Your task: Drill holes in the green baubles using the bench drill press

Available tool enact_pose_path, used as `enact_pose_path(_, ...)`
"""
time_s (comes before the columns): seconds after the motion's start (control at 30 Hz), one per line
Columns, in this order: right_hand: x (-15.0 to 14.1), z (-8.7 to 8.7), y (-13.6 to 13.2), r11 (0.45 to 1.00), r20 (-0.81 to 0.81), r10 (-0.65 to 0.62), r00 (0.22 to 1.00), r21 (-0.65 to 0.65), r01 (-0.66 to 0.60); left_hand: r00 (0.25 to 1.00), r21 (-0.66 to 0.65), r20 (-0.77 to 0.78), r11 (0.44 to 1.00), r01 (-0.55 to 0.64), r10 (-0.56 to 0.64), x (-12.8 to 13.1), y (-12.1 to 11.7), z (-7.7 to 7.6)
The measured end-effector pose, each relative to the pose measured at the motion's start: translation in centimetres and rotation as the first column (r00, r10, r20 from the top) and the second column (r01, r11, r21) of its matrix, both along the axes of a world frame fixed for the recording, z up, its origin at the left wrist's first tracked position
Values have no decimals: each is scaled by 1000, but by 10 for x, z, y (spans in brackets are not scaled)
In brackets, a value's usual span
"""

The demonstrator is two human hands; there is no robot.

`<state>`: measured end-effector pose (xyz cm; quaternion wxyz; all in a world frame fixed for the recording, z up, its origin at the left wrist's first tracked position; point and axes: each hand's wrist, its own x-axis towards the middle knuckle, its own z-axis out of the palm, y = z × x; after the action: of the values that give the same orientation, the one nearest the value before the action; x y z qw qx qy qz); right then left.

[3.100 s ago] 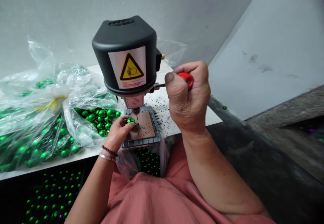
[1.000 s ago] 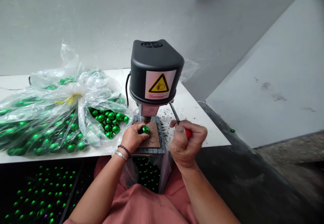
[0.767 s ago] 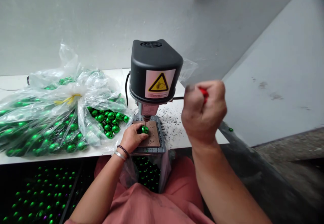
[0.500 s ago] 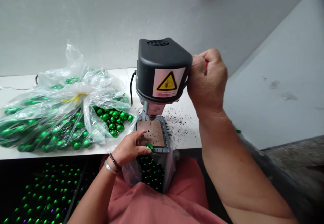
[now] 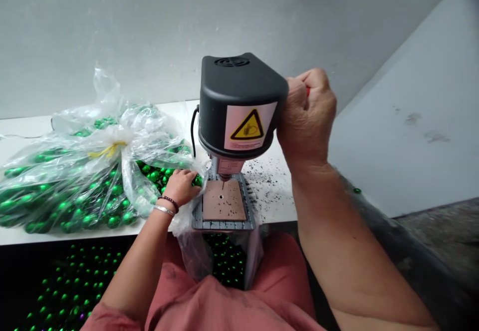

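Note:
My left hand (image 5: 181, 187) reaches into the mouth of a clear plastic bag (image 5: 129, 164), its fingers over shiny green balls (image 5: 154, 175) and its thumb apart from them. One green ball shows beside the fingertips; I see none firmly gripped. My right hand (image 5: 309, 116) is wrapped around the handle of a small black drill press (image 5: 243, 84), with a bit of red showing between the fingers. The thin drill bit (image 5: 223, 185) points down above a brown board (image 5: 224, 208) with a small hole. This board lies on the grey slotted base (image 5: 249, 206), with no ball on it.
Dark shavings (image 5: 267, 186) are scattered on the white table (image 5: 286, 203) right of the press. Below the base, an open plastic bag (image 5: 228, 261) holds many green balls between my knees. More green balls (image 5: 75, 281) lie low at left. A white wall stands behind.
My left hand has left the board's front edge, where it had a green ball, and moved up and left to the balls in the bag. My right hand stays on the handle.

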<state>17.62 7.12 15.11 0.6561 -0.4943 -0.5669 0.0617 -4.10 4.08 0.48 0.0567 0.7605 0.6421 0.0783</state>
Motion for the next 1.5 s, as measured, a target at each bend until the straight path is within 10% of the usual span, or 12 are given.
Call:
enact_pose_path(0.27,0,-1,-1,999,-15,45,999,31,-44,903,95,417,983,-158,105,0,-23,-4)
enact_pose_path(0.47,-1,-1,-1,998,-34,58,998,41,-57,182,-311,935,950,12,304,7,-65,25)
enact_pose_path(0.63,-1,1,-4,996,-48,83,995,30,-82,27,-362,931,915,177,363,29,-76,24)
enact_pose_path(0.7,-1,1,-4,995,-42,96,995,12,-95,100,-370,928,918,141,359,35,-74,20)
enact_pose_path(0.87,0,2,-4,994,-33,105,994,-4,-105,640,-201,741,977,-77,203,44,-63,11)
enact_pose_path(0.97,1,3,-4,994,-36,112,993,14,-111,798,-154,569,979,-131,196,48,-55,6)
enact_pose_path(1.5,4,1,-3,991,-6,125,992,53,-125,940,-119,340,993,5,37,59,-31,2)
